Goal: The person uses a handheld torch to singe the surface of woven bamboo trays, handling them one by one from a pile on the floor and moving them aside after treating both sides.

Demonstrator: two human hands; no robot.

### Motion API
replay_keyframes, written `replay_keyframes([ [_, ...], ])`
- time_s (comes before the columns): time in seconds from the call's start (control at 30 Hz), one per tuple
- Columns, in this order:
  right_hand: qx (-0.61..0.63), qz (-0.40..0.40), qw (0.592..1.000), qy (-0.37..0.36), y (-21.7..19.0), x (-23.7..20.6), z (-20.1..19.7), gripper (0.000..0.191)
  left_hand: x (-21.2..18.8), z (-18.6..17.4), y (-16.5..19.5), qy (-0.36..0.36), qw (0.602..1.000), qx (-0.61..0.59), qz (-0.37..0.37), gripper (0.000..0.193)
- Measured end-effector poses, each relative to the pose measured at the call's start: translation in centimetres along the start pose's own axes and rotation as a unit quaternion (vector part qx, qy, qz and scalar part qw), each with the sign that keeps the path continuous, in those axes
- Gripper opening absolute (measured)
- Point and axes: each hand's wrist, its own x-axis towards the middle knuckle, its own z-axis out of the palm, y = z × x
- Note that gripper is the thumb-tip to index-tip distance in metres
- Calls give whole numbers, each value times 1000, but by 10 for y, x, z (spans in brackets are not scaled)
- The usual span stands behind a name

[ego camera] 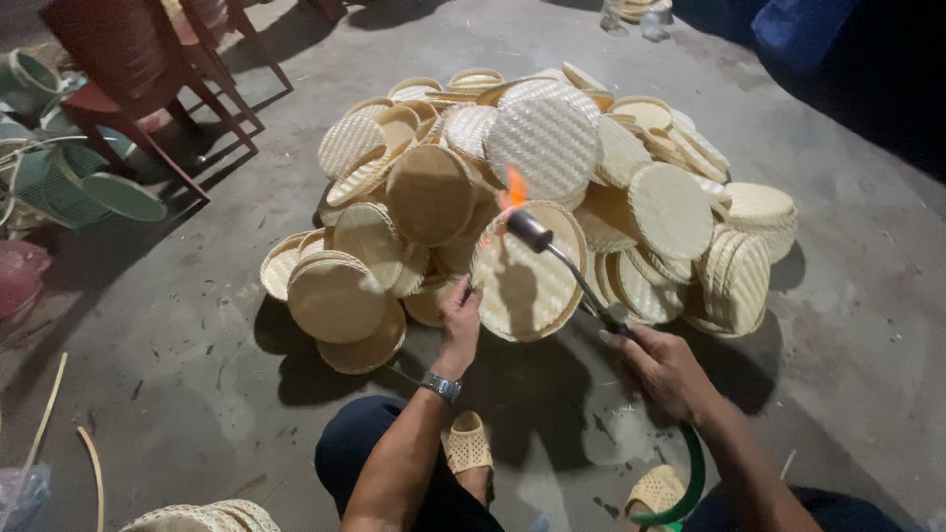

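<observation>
Over at the far left, green woven baskets (59, 182) sit in shadow beside a reddish-brown chair (148, 69), and 2 thin bamboo strips (94, 473) lie on the grey concrete floor (197, 394) near the bottom corner. Just right of them, at the bottom edge, the rim of another woven piece (202, 517) shows. Moving toward the middle, a big heap of round woven bamboo trays (434, 187) spreads across the floor, pale and overlapping, some flat and some tilted on edge. The left hand (459, 320), with a wristwatch (440, 385) on its wrist, has its fingers closed on the lower left rim of 1 round woven tray (522, 291), which it holds upright and lifted in front of the heap, its inner face turned toward the camera. A gas torch (567, 266) crosses that tray from the right; its dark nozzle sits at the tray's upper edge, with an orange flame (512, 187) rising from it. The right hand (665, 369) is wrapped tight around the torch handle, and a green hose (690, 483) curves down from it. Below, 2 feet in woven sandals (468, 443) rest on the floor. At the far upper right lies a dark blue cloth (798, 34).
</observation>
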Motion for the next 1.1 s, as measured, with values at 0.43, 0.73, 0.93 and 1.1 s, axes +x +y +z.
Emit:
replay_keyframes([
  [0.43,6,-15,999,49,12,2,-15,32,2,-8,-1,51,998,-10,-16,37],
  [0.73,16,42,997,64,30,-18,-21,35,12,-18,-5,75,994,-83,-9,36],
  [0.93,80,124,989,10,42,-41,-19,43,16,-28,-13,79,992,-99,13,41],
  [1.1,47,158,986,29,42,-41,-13,43,15,-27,-12,86,990,-113,-4,38],
])
